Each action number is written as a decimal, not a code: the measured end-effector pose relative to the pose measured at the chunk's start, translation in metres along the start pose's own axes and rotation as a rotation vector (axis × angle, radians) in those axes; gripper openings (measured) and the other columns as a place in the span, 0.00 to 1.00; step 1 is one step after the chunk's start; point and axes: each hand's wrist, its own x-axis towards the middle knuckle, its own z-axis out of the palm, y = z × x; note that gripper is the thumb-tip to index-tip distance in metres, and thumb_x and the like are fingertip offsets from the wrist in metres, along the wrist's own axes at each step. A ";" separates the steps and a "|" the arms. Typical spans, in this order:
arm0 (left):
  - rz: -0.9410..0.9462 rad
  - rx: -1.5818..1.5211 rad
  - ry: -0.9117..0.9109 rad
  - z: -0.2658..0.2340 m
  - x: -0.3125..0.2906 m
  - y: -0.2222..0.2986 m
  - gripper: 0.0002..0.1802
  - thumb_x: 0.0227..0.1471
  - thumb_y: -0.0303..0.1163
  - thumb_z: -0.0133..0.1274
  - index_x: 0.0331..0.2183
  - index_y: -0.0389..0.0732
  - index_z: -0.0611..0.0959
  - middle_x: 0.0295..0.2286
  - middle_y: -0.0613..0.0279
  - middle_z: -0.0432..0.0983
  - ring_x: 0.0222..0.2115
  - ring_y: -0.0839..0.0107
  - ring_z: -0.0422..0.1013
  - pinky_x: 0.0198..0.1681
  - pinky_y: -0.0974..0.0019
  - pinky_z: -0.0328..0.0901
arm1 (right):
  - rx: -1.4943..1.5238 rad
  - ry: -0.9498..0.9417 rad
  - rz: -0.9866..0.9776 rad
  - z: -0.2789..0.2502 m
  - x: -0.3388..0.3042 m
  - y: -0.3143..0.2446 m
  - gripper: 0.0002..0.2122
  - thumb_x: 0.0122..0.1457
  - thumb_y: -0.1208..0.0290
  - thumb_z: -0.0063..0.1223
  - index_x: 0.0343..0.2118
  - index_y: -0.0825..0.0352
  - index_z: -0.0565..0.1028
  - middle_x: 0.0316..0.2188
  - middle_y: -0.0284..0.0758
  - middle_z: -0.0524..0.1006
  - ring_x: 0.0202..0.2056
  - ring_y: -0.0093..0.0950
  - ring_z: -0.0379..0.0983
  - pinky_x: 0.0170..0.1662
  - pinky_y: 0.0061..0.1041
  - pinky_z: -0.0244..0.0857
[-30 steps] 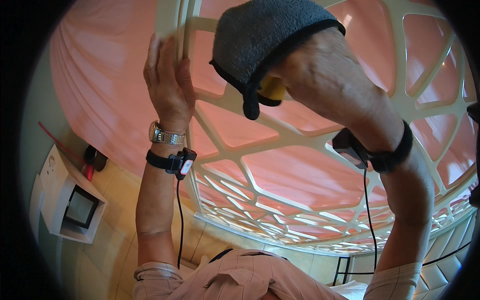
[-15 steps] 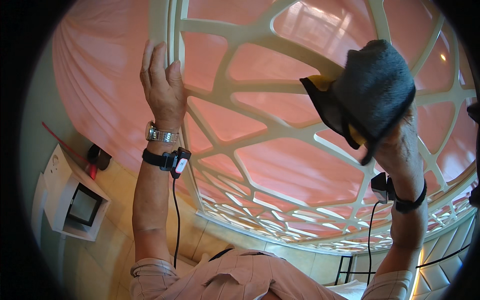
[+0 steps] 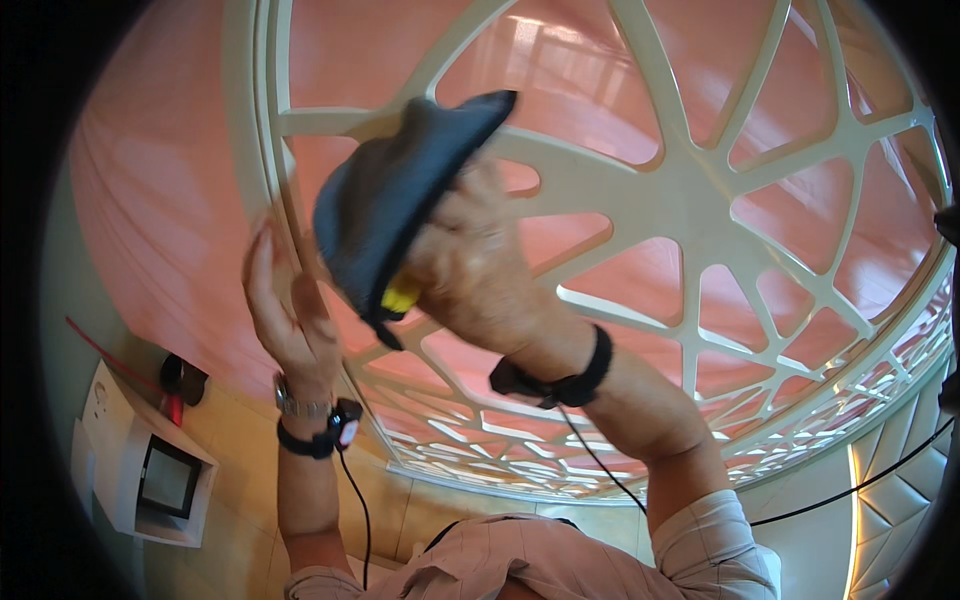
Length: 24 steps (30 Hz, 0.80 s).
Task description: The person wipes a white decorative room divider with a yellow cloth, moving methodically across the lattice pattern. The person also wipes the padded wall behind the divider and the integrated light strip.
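Note:
A grey-blue plush cloth (image 3: 385,205) with black edging and a bit of yellow is in my right hand (image 3: 475,265), whose fingers are wrapped round it and smeared by motion. The cloth is over the upper left part of a white lattice panel (image 3: 650,200); whether it presses on the panel I cannot tell. My left hand (image 3: 290,315) holds nothing, its fingers apart, beside the panel's upright side frame (image 3: 262,120). It is slightly blurred, so contact with the frame is unclear. A metal watch (image 3: 298,398) is on the left wrist.
Pink fabric (image 3: 160,180) hangs at the left and shows through the lattice openings. A white box-shaped unit with a dark-rimmed opening (image 3: 165,480) stands low at the left, near a red and black object (image 3: 180,385). Thin cables run from both wrist straps. Quilted wall panels (image 3: 905,490) are at the right.
My right hand has swept the cloth leftward across the lattice, close to my left hand. The left hand has moved lower along the side frame. The view has shifted somewhat.

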 end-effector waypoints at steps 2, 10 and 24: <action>-0.307 -0.378 0.032 0.015 -0.014 0.023 0.40 0.77 0.50 0.47 0.72 0.29 0.61 0.69 0.41 0.64 0.68 0.51 0.65 0.70 0.47 0.62 | 0.122 0.007 0.073 0.026 -0.006 -0.004 0.15 0.45 0.73 0.66 0.39 0.69 0.83 0.44 0.40 0.82 0.53 0.46 0.75 0.57 0.48 0.70; -0.535 -0.348 -0.046 -0.017 -0.064 -0.026 0.31 0.77 0.46 0.47 0.67 0.32 0.70 0.62 0.53 0.73 0.62 0.62 0.70 0.66 0.56 0.65 | 0.549 -0.132 0.243 0.074 -0.021 -0.025 0.25 0.52 0.79 0.69 0.55 0.71 0.77 0.50 0.51 0.80 0.54 0.53 0.78 0.57 0.48 0.74; 0.080 1.350 -0.006 -0.086 -0.027 -0.097 0.17 0.66 0.25 0.55 0.54 0.30 0.82 0.42 0.44 0.84 0.43 0.41 0.79 0.48 0.50 0.73 | 0.524 -0.195 0.292 -0.026 -0.025 -0.034 0.19 0.65 0.76 0.56 0.59 0.74 0.73 0.56 0.50 0.75 0.50 0.47 0.75 0.50 0.42 0.74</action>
